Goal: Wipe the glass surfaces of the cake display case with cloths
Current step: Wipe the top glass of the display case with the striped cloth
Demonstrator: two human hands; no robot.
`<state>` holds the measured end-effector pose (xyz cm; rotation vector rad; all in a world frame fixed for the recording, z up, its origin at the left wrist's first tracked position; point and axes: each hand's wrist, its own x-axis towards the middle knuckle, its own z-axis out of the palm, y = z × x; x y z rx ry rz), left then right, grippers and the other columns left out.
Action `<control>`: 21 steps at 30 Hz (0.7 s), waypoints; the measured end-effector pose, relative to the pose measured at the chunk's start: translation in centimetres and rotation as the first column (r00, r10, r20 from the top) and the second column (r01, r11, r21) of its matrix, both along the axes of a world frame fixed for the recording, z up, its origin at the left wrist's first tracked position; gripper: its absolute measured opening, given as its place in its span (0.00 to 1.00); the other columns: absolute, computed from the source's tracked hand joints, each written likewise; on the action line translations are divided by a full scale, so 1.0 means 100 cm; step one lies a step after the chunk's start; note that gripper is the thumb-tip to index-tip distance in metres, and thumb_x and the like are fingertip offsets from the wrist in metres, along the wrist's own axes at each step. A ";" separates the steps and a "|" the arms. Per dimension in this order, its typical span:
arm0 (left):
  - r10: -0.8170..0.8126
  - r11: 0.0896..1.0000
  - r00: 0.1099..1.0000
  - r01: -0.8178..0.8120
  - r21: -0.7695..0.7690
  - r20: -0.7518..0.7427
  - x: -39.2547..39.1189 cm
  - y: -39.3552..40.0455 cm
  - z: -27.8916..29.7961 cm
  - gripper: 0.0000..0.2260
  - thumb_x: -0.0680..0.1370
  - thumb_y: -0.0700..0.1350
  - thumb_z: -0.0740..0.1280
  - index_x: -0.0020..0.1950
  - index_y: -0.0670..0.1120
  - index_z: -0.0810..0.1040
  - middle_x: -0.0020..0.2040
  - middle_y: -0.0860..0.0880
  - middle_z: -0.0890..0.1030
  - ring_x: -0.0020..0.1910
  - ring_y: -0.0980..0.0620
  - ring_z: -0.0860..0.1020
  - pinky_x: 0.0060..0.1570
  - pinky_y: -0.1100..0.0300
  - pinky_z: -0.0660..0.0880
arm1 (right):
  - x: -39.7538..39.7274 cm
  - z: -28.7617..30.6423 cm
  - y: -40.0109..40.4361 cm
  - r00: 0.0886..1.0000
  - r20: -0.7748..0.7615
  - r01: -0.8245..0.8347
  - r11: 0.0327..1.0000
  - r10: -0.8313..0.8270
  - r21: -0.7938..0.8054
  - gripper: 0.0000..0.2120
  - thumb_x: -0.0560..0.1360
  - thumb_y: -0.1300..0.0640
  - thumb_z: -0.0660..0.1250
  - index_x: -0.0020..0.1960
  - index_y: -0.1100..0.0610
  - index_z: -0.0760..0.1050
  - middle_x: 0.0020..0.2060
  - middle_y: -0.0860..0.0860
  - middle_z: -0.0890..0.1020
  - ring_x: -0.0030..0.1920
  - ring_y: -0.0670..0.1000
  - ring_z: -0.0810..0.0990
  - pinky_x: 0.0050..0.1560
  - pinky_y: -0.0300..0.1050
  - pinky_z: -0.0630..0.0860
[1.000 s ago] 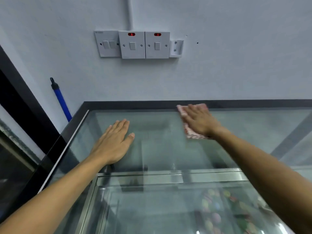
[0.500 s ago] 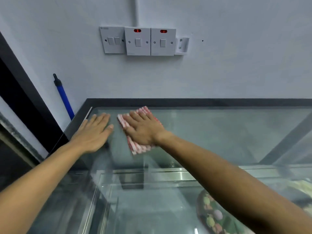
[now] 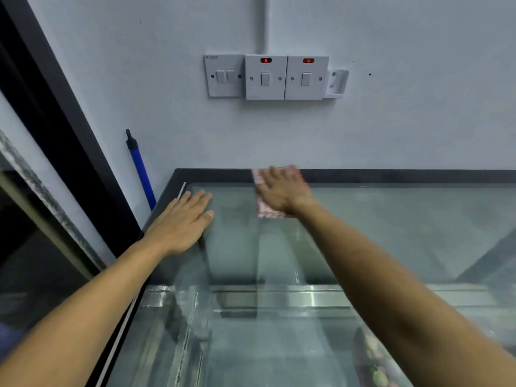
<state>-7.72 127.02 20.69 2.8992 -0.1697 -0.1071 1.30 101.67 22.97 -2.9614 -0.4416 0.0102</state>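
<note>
Right hand (image 3: 283, 191): you're pressing flat, fingers straight, on the cloth (image 3: 264, 210) at the glass (image 3: 391, 224) far edge.
Left hand (image 3: 180, 222): you're resting it flat, empty, on the glass.

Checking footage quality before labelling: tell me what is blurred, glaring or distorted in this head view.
Head view: the right hand and pink cloth are motion-blurred; the left hand is sharp; the glass top shows hazy reflections; straight edges bow from the wide-angle lens; lighting is dim and bluish.
</note>
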 end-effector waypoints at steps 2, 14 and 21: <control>-0.016 0.998 1.000 0.015 -0.054 -0.010 0.002 0.011 0.003 0.27 0.87 0.58 0.45 0.85 0.52 0.44 0.85 0.56 0.43 0.83 0.57 0.41 0.79 0.60 0.39 | -0.041 0.002 0.040 0.980 -0.042 -0.196 0.981 0.196 0.009 0.28 0.86 0.42 0.43 0.85 0.46 0.47 0.84 0.52 0.52 0.83 0.57 0.48 0.82 0.58 0.41; -0.085 0.996 0.996 0.085 0.014 -0.004 0.011 0.039 0.000 0.25 0.87 0.58 0.44 0.84 0.59 0.44 0.84 0.59 0.41 0.83 0.56 0.38 0.82 0.53 0.38 | 0.020 -0.014 -0.072 0.996 0.017 0.083 0.995 -0.083 -0.049 0.36 0.77 0.32 0.34 0.83 0.40 0.49 0.83 0.48 0.55 0.83 0.56 0.52 0.82 0.58 0.42; -0.066 0.996 0.998 0.066 -0.061 0.000 0.009 0.039 0.003 0.26 0.87 0.57 0.41 0.85 0.54 0.42 0.84 0.59 0.42 0.82 0.60 0.40 0.81 0.58 0.39 | -0.088 -0.009 0.078 0.961 -0.022 -0.275 0.961 0.275 0.002 0.30 0.85 0.39 0.40 0.84 0.46 0.44 0.84 0.49 0.46 0.84 0.54 0.42 0.82 0.55 0.36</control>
